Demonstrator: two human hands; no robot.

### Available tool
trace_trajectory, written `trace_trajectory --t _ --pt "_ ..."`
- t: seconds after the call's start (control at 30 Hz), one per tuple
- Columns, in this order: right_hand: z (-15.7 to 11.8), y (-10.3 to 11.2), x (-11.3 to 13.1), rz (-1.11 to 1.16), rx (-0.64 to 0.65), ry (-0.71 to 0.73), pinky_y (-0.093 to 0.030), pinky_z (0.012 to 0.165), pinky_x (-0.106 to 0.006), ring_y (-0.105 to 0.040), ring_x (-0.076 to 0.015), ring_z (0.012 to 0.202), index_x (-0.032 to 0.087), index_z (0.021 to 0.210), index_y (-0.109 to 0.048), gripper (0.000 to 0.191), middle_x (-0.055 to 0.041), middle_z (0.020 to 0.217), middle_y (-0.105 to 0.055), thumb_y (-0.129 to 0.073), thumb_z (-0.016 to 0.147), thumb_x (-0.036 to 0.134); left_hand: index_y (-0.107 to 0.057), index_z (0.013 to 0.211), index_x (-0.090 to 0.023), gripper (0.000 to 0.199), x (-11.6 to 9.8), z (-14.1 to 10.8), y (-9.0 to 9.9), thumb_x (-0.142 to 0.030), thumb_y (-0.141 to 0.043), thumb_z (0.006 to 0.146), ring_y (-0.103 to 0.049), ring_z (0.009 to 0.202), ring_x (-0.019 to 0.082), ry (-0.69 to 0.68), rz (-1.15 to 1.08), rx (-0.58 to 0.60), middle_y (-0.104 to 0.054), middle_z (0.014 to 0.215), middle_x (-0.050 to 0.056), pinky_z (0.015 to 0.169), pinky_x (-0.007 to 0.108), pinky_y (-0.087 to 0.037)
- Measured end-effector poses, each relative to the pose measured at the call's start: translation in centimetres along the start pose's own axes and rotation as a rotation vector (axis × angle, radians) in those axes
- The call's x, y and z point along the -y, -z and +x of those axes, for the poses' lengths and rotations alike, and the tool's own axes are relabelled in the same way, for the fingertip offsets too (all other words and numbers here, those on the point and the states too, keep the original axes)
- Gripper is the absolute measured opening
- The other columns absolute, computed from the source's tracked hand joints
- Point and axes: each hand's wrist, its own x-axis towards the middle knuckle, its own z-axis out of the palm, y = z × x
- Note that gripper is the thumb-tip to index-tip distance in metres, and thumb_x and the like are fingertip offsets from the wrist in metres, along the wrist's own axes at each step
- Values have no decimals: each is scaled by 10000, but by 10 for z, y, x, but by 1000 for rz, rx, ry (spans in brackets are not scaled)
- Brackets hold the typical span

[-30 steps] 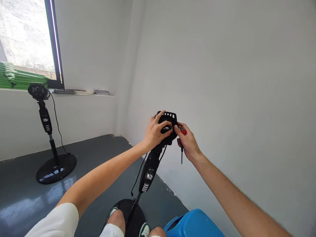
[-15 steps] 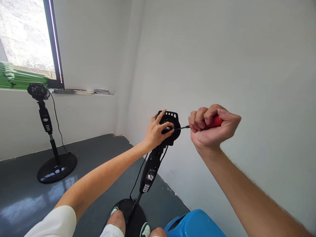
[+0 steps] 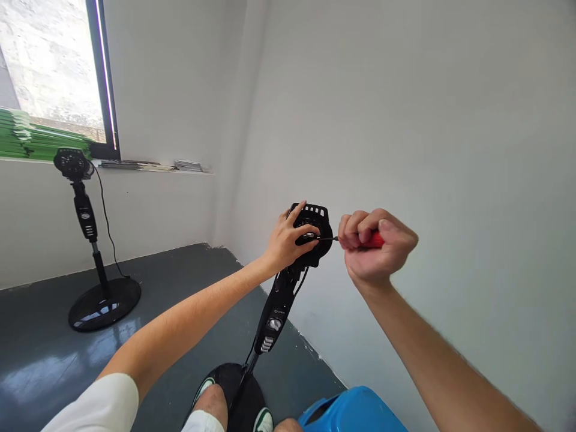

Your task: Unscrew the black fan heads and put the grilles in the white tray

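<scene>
A black stand fan without a grille or blades stands between my feet, its motor head [image 3: 316,255] tilted up. My left hand [image 3: 288,240] lies on that head, with thumb and forefinger bent toward each other at its centre; what is between their tips is too small to name. Wrapped in my right hand [image 3: 378,243] is the red handle of a screwdriver [image 3: 372,240]. Its thin shaft points left, and the tip is at the centre of the head by my left fingertips. Below are the control column [image 3: 275,318] and round base [image 3: 247,399].
A second black stand fan [image 3: 85,219] stands at the left under the window. Green stacked items [image 3: 45,141] and flat papers [image 3: 148,166] lie along the sill. Near my right knee is a blue plastic object [image 3: 360,411]. A white wall [image 3: 405,120] rises behind the near fan.
My right hand has moved left and slightly down with the screwdriver, closer to the motor head. My left hand keeps its place on the head. The view has shifted slightly.
</scene>
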Motion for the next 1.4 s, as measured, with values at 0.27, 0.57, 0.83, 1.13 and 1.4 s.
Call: trace_trajectory --t 0.27,0.57,0.83,1.13,1.4 --pt "-22 42 25 -642 415 440 -515 627 -302 -659 -168 791 206 863 -560 210 -40 838 -614 -460 1022 111 -786 1059 -282 162 1 0 2 -292 -730 907 -388 1484 346 27 7 28 -337 1689 21 1217 568 -400" --pt "-56 42 53 -1187 745 629 -568 767 -324 -684 -222 957 128 1024 -565 214 -135 1038 -692 -643 893 -22 -798 1072 -313 182 -7 3 0 -301 -730 903 -400 1480 344 113 33 39 -338 1691 -18 1222 569 -403" --pt "-55 36 61 -1165 662 433 -584 768 -272 -670 -185 982 147 1082 -548 177 -119 1089 -652 -583 957 28 -793 1089 -331 199 -11 2 6 -307 -740 899 -382 1499 337 131 14 63 -345 1687 -38 1219 570 -410" --pt "-47 47 66 -1048 632 241 -596 797 -262 -692 -169 1002 213 1083 -546 95 -84 1140 -661 -539 1019 144 -797 1015 -296 130 -13 2 5 -307 -743 897 -383 1494 350 126 -1 33 -373 1676 -7 1204 575 -429" --pt "-33 39 78 -1405 671 429 -373 441 -259 -577 -98 512 178 1066 -552 107 22 772 -680 -531 1052 282 -792 1014 -299 128 -8 1 4 -311 -743 897 -384 1481 370 125 -19 41 -360 1681 -19 1185 604 -438"
